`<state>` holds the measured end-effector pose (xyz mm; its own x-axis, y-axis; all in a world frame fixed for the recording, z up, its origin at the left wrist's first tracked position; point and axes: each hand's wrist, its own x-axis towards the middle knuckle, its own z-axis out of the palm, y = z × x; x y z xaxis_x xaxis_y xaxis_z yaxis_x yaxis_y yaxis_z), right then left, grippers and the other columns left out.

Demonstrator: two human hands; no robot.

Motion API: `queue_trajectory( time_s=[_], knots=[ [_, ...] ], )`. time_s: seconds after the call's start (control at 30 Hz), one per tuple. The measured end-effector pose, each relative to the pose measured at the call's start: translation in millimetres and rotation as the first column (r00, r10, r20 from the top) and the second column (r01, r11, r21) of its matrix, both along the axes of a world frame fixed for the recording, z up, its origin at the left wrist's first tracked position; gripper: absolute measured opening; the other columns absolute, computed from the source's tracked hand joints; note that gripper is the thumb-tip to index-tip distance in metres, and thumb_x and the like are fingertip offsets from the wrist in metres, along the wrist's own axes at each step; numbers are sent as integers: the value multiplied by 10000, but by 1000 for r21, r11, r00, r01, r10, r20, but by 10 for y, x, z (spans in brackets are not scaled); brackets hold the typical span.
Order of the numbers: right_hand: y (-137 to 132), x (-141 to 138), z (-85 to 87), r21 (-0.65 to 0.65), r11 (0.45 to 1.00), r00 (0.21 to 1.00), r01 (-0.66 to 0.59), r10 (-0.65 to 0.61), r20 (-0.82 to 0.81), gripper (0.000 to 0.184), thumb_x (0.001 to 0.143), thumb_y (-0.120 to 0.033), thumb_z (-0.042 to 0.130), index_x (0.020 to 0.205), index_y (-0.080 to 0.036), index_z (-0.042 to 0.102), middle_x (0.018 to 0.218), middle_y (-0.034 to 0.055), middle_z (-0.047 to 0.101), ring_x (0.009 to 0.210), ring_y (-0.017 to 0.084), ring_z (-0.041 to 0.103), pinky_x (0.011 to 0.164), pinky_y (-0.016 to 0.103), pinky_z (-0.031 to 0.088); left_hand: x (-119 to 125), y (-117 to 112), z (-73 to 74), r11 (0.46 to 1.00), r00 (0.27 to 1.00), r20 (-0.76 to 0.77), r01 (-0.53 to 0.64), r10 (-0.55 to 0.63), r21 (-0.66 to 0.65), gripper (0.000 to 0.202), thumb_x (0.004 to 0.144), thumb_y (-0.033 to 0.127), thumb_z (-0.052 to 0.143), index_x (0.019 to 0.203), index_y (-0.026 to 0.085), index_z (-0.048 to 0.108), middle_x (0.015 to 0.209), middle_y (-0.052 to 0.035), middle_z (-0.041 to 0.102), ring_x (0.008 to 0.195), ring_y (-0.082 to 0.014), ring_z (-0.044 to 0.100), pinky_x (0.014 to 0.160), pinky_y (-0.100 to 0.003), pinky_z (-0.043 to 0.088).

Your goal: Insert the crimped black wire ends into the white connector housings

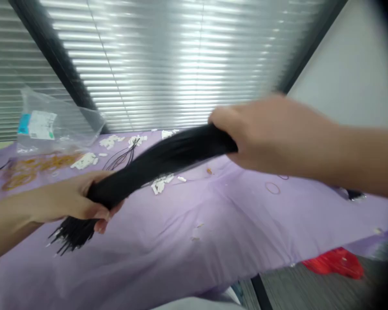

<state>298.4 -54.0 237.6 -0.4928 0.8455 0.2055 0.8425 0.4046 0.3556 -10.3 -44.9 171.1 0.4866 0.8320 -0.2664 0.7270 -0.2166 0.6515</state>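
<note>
A thick bundle of black wires [168,157] is stretched between my two hands above a purple-covered table. Near its lower left end my left hand [87,200] is wrapped round it, and the loose wire tips with light ends fan out below the fingers. My right hand [258,133], blurred by motion, grips the bundle's upper right part; the end beyond that hand is hidden. Behind the bundle, a few thin black wires [123,157] lie on the cloth among small white pieces [160,184].
The purple cloth [181,249] drapes over the table's front edge. At the back left stand a clear plastic bag [61,122] with a label and a spread of amber rubber bands [39,168]. Window blinds [168,64] rise behind. A red bag [336,262] lies on the floor at right.
</note>
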Motion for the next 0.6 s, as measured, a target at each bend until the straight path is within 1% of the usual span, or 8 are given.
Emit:
queue_trajectory(
  time_s=[0.03,0.1,0.13,0.17,0.3,0.43,0.53,0.6],
  knots=[
    [-4,86,-114,-45,999,1000,-1,1,6,177,686,-106,524,842,-186,499,628,-6,523,609,187,581,581,280,363,21,16,-37,981,999,28,49,-45,-185,153,632,284,592,747,193,546,590,27,622,525,-179,629,486,-260,499],
    [-32,212,-337,-137,991,1000,-1,0,-6,163,697,-135,523,846,-192,487,674,10,558,568,169,554,512,250,291,91,67,-103,847,989,122,131,-79,-515,252,637,235,619,874,202,539,660,17,619,586,-177,636,529,-261,494],
    [-51,253,-438,-175,985,1000,-7,4,-17,155,708,-134,512,847,-197,486,693,12,573,577,169,554,501,253,269,134,102,-131,790,986,151,150,-74,-595,300,634,219,636,914,207,531,676,18,606,598,-171,628,537,-257,484],
    [-70,283,-530,-204,979,999,5,-12,-31,154,715,-133,505,852,-200,488,691,12,579,577,169,555,498,258,256,178,141,-157,768,985,153,155,-74,-621,328,627,209,648,932,210,529,692,19,596,610,-167,619,542,-252,477],
    [-76,332,-847,-340,938,991,67,-104,-90,186,740,-142,499,912,-208,523,716,14,607,636,184,583,518,269,296,323,304,-248,910,988,-48,114,-145,-399,363,634,235,658,987,209,576,865,-16,639,813,-216,630,643,-263,491],
    [39,435,-1148,-418,907,982,51,-122,-146,315,758,-163,541,1072,-186,543,968,64,632,828,215,622,655,301,439,315,395,-315,955,948,-224,172,-228,-242,414,686,355,645,1071,210,597,1035,-55,670,961,-267,629,781,-315,503],
    [38,662,-1304,-412,910,988,-41,-24,-152,569,733,-295,669,1256,-165,485,1258,125,534,1143,293,525,908,399,460,118,336,-326,996,943,-322,88,-81,7,540,755,443,591,1257,256,524,1248,-66,613,1115,-282,580,920,-357,462],
    [-85,845,-1368,-342,936,981,-76,9,-195,638,775,-382,649,1340,-199,418,1383,120,440,1225,294,470,963,427,454,-92,202,-356,976,931,-356,-1,81,219,563,776,500,576,1286,273,509,1301,-50,583,1139,-302,562,955,-386,444]
  ],
)
